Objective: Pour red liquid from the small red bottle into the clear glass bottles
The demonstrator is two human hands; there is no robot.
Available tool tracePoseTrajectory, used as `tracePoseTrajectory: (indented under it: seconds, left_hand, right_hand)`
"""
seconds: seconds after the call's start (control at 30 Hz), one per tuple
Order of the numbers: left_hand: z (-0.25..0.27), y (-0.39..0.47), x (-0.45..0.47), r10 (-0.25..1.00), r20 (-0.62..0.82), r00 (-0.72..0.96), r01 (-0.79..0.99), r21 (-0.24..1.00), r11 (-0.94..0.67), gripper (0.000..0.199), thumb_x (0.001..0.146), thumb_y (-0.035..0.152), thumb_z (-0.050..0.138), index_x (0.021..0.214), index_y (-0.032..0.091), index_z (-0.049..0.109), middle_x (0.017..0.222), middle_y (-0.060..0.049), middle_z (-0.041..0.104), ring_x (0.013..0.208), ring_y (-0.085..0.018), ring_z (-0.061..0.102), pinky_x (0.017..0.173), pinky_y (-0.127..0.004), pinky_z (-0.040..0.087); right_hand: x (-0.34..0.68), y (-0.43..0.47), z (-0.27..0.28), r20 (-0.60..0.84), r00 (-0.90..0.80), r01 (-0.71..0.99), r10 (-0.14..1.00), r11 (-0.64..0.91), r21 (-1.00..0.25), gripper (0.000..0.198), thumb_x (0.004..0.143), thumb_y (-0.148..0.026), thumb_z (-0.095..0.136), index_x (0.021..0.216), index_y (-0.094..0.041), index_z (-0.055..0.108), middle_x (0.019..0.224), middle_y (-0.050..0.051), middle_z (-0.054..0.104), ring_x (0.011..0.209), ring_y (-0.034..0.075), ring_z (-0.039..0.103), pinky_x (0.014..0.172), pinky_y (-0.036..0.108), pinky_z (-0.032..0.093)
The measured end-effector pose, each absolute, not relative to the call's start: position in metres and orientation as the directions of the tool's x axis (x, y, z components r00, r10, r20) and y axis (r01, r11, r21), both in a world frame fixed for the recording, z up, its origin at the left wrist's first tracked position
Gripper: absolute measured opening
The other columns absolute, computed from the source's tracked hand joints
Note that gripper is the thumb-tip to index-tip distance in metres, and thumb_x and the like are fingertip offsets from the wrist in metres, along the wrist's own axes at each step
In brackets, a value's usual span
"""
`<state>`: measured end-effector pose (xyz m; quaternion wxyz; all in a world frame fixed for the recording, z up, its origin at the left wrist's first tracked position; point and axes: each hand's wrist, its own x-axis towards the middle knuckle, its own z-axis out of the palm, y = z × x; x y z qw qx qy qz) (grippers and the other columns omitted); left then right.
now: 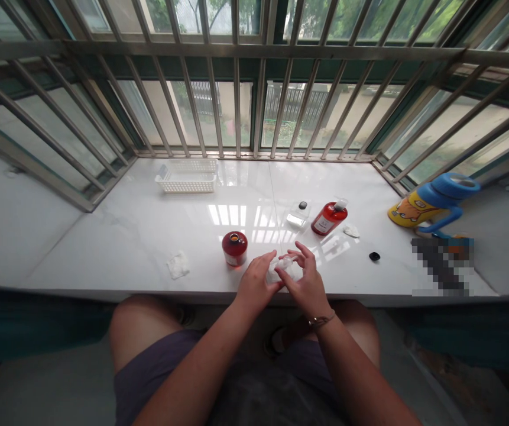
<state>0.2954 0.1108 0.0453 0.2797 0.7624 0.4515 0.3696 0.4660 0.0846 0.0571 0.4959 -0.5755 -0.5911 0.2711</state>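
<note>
Near the front edge of the white counter, my left hand (258, 279) and my right hand (308, 289) meet around a small clear bottle (286, 261). The left fingers close on its left side; the right thumb and fingers grip it near the top. My fingers cover much of it. Just left of my hands stands a red bottle (234, 251) with an open neck and no cap. Beyond them on the right are a red bottle with a clear top (327, 219), tilted in view, and a clear bottle with a black cap (297, 218).
A white perforated basket (187, 187) sits at the back left. Crumpled tissues lie at left (178, 265) and right (351, 231). A black cap (374, 256) rests on the right, before a blue-and-yellow tumbler (427, 201) and a blurred-out dark object (443, 266). Metal window bars (236, 106) border the back.
</note>
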Motion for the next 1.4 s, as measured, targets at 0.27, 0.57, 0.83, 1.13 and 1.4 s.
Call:
tracePoseTrajectory:
  seconds: [0.27,0.57,0.83,1.13,1.4]
  left_hand:
    - [0.047,0.111,0.294,0.899,0.290,0.327,0.486,0.764,-0.423,0.085,0.081,0.031,0.095,0.155,0.029,0.052,0.150,-0.011,0.068,0.138,-0.032,0.065,0.119,-0.054,0.054]
    - [0.045,0.110,0.295,0.898,0.299,0.323,0.487,0.761,-0.429,0.087,0.080,0.031,0.095,0.156,0.031,0.051,0.150,-0.010,0.068,0.139,-0.032,0.065,0.119,-0.054,0.054]
    - [0.044,0.111,0.295,0.897,0.299,0.324,0.475,0.769,-0.428,0.085,0.081,0.030,0.095,0.154,0.030,0.052,0.150,-0.010,0.067,0.138,-0.032,0.065,0.119,-0.054,0.054]
    - [0.045,0.110,0.295,0.898,0.299,0.322,0.478,0.768,-0.427,0.086,0.080,0.031,0.096,0.154,0.029,0.053,0.149,-0.011,0.068,0.138,-0.032,0.065,0.119,-0.054,0.054]
    - [0.045,0.111,0.295,0.899,0.302,0.317,0.472,0.772,-0.426,0.084,0.080,0.030,0.095,0.153,0.029,0.053,0.148,-0.011,0.069,0.138,-0.032,0.065,0.119,-0.054,0.054]
  right_hand:
    - [0.477,0.078,0.080,0.334,0.157,0.310,0.929,0.275,-0.910,0.075,0.097,-0.039,0.078,0.160,-0.030,0.038,0.128,0.010,0.076,0.129,0.029,0.071,0.119,0.057,0.049]
    - [0.479,0.077,0.092,0.324,0.197,0.299,0.925,0.258,-0.919,0.075,0.095,-0.040,0.080,0.158,-0.030,0.040,0.126,0.010,0.077,0.125,0.030,0.073,0.118,0.061,0.049]
    - [0.476,0.073,0.101,0.314,0.166,0.360,0.935,0.239,-0.902,0.077,0.093,-0.042,0.083,0.157,-0.031,0.043,0.123,0.007,0.078,0.122,0.029,0.074,0.115,0.055,0.052]
    - [0.477,0.075,0.107,0.250,0.312,0.363,0.917,0.128,-0.923,0.082,0.087,-0.051,0.086,0.154,-0.027,0.044,0.119,0.009,0.081,0.097,0.026,0.072,0.089,0.045,0.054]
    - [0.482,0.073,0.107,0.187,0.372,0.241,0.909,0.100,-0.965,0.086,0.083,-0.048,0.089,0.153,-0.029,0.042,0.116,0.007,0.081,0.085,0.022,0.069,0.084,0.043,0.057]
